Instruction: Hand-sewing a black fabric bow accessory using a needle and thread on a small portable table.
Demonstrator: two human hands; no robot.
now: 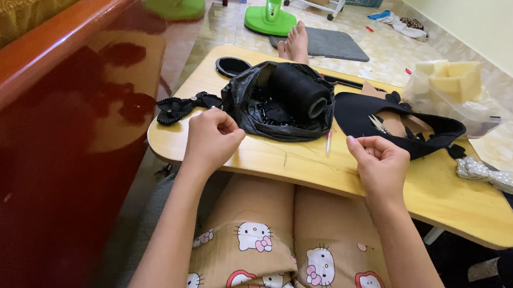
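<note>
Low wooden lap table (443,197): pale yellow top with rounded corners, set across the lap; its near edge runs above the patterned trousers (286,246). Bare wood is seen along the near edge between the two hands and over the right corner.

Dark red cabinet side (48,149): set close against the table's left edge, leaving only a narrow strip of floor there.

Tiled floor (387,51): open beyond the far edge, with a grey mat (334,43) and a green fan base (270,19) well apart from the table.

Black plastic bag (252,111): opened at centre table, holding a large spool of black thread (298,90) tilted on its side and small dark beads.

Black fabric piece (359,117): laid right of the bag, reaching toward the far right edge; small scissors (377,124) are rested on it.

Clear bag of yellow foam pieces (450,84): placed at the far right corner.

Black beaded trim (178,106): laid at the left edge, just beyond the left hand.

Silver ribbon bow (483,172): set near the right edge.

Left hand (210,140): curled into a loose fist on the table, fingertips pinched together; a thread is presumed but cannot be told there.

Right hand (380,163): fingers curled narrowly, thumb and forefinger pinched on a thin thread (303,154), which is faintly traced across the bare wood between the hands.

White slim stick (328,143): laid upright between bag and right hand.
</note>
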